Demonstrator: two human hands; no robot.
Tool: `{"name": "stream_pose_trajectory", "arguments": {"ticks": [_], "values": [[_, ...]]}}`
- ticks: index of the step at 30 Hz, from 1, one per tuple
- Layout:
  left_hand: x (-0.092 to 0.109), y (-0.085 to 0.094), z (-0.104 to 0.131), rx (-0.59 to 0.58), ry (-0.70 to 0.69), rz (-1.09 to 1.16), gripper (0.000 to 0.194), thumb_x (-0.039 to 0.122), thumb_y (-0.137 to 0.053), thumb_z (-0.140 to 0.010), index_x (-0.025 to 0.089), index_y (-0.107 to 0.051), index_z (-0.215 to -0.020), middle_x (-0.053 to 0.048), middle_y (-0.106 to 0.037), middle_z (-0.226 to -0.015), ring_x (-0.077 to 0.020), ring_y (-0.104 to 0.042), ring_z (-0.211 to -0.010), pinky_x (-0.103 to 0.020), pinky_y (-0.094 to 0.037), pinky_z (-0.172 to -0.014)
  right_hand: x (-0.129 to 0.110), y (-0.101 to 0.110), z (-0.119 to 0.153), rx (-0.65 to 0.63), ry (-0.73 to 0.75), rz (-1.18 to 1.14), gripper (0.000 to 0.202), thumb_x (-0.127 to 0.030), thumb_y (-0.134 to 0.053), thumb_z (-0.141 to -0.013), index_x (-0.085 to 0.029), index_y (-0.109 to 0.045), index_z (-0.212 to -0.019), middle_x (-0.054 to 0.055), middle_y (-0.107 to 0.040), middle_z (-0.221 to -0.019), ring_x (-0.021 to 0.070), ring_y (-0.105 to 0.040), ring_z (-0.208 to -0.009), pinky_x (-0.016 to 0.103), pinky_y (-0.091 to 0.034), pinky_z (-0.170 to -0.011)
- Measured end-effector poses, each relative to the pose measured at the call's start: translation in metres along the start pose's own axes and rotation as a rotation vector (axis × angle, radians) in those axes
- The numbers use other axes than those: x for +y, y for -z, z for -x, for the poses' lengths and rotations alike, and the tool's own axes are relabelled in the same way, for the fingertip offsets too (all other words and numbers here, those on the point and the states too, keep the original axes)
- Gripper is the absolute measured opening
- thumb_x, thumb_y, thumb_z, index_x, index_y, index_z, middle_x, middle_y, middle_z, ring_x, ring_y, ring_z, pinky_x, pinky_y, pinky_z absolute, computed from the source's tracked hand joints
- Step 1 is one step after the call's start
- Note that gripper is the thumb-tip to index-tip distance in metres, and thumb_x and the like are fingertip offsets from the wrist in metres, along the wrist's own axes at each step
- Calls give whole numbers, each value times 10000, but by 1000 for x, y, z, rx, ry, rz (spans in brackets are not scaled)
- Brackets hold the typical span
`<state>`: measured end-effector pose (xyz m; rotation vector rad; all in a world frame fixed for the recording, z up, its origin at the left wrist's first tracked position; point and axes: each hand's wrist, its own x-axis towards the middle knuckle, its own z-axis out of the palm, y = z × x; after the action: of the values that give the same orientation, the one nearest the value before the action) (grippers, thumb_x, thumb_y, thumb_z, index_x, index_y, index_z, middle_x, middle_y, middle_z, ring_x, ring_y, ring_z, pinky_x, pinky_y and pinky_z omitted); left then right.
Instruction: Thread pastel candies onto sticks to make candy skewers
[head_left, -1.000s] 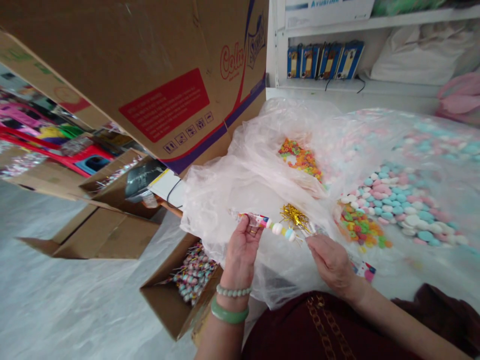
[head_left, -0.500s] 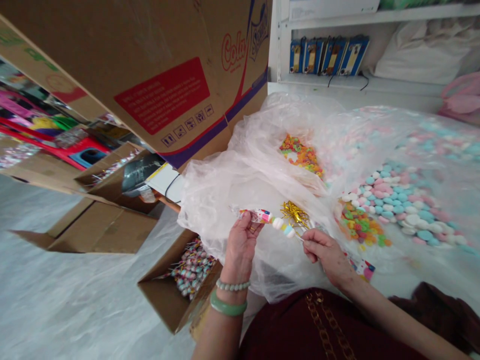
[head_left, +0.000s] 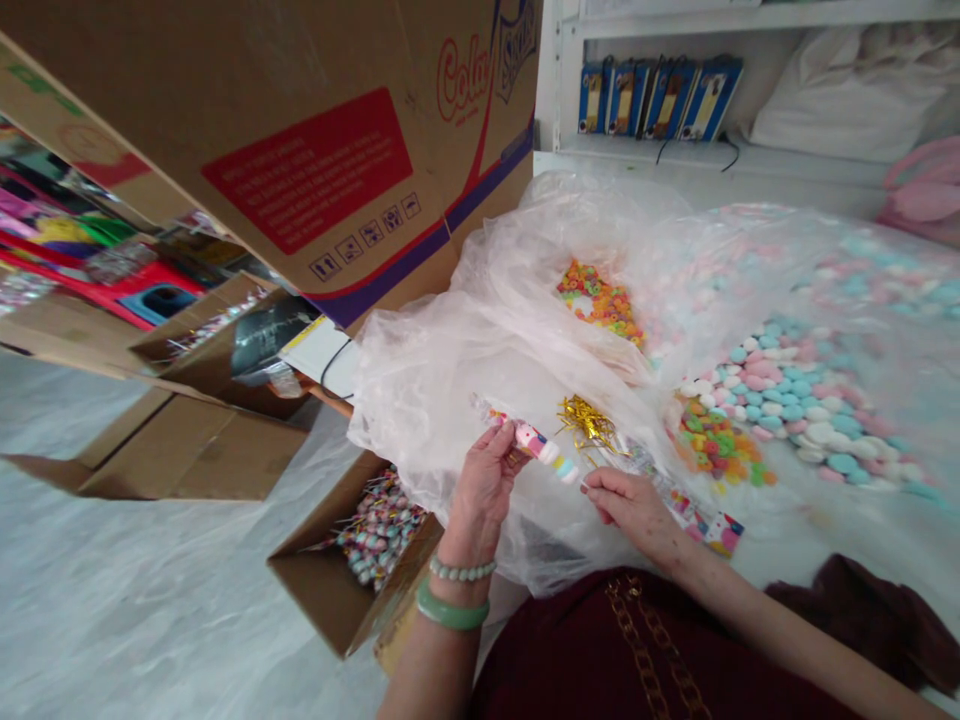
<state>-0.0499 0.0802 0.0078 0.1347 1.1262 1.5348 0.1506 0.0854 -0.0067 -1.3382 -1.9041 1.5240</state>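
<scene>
My left hand (head_left: 487, 478), with a beaded and a green bracelet on the wrist, pinches a printed clear wrapper (head_left: 530, 438). Part of a candy skewer (head_left: 562, 466) with white, yellow and blue pieces sticks out of the wrapper's right end. My right hand (head_left: 619, 502) is closed on the skewer's thin stick at its right end. Gold twist ties (head_left: 587, 422) lie just behind my hands on the plastic sheet (head_left: 480, 350). More printed wrappers (head_left: 701, 520) lie to the right of my right hand.
Ring candies (head_left: 724, 450) and pastel candies (head_left: 795, 400) lie at the right, more ring candies (head_left: 600, 305) behind. An open box (head_left: 322, 590) of candy skewers stands below left. A large cardboard box (head_left: 300, 130) rises at the back left, shelves (head_left: 795, 165) behind.
The skewer sits further inside the wrapper, with fewer pieces showing. My right hand has moved left, toward my left hand. The view has shifted slightly.
</scene>
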Motion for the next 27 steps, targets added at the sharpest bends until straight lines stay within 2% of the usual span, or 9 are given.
{"name": "stream_pose_trajectory", "arguments": {"ticks": [6,9,12,15,18,20,22,25,27], "values": [[-8,3,-2,-67,8,-42,201,243,-714,-740,77,-685,-850,-89,-695,-735,-178,-676,-682,-265,-543,-666,6,-5,2,108,166,436,229,-282,-425,-894,-226,-609,-770,16,-632,-716,169,-562,-698,256,-324,-622],[-13,3,-4,-10,26,17,139,217,-679,-777,84,-673,-818,-84,-687,-722,-176,-673,-677,-286,-555,-689,9,-9,6,120,262,606,252,-211,-397,-899,-210,-598,-746,37,-625,-700,159,-540,-657,256,-306,-603],[-20,-1,-3,87,40,97,134,187,-591,-844,94,-653,-770,-67,-673,-707,-154,-660,-658,-309,-562,-744,9,-16,8,68,306,630,236,-161,-396,-880,-197,-587,-747,44,-615,-690,145,-512,-622,256,-294,-586],[-26,-5,0,90,42,108,202,202,-530,-885,91,-644,-758,-66,-667,-707,-156,-661,-658,-300,-561,-725,5,-20,4,47,217,439,204,-195,-425,-868,-199,-570,-724,24,-597,-659,139,-515,-633,248,-309,-593],[-26,-6,1,86,56,106,218,225,-534,-887,94,-635,-745,-67,-666,-702,-154,-654,-640,-275,-553,-665,-1,-20,-5,1,-20,-2,184,-260,-471,-832,-197,-532,-671,-16,-552,-565,108,-468,-527,226,-305,-522],[-22,-4,0,95,91,120,205,212,-542,-881,98,-623,-732,-60,-661,-685,-145,-641,-609,-276,-552,-648,-4,-17,-9,-90,-202,-349,161,-312,-520,-793,-191,-532,-688,-40,-525,-516,75,-356,-411,212,-228,-421],[-16,0,-2,100,148,134,172,177,-540,-874,96,-618,-743,-61,-663,-687,-153,-647,-618,-300,-558,-678,-6,-15,-10,-193,-308,-601,166,-334,-584,-740,-169,-565,-743,-45,-527,-503,51,-277,-364,207,-135,-370],[-8,5,-5,70,186,143,102,114,-535,-856,91,-634,-869,-89,-694,-802,-187,-682,-745,-326,-553,-765,-8,-12,-8,-300,-360,-752,196,-293,-651,-689,-126,-602,-779,-34,-540,-496,28,-269,-345,195,-81,-350],[-6,6,-5,13,157,156,148,121,-537,-858,103,-631,-970,-101,-700,-904,-203,-685,-844,-332,-542,-809,-8,-12,-9,-353,-427,-834,191,-257,-674,-677,-118,-600,-787,-47,-530,-491,9,-241,-323,184,-68,-341]]}}
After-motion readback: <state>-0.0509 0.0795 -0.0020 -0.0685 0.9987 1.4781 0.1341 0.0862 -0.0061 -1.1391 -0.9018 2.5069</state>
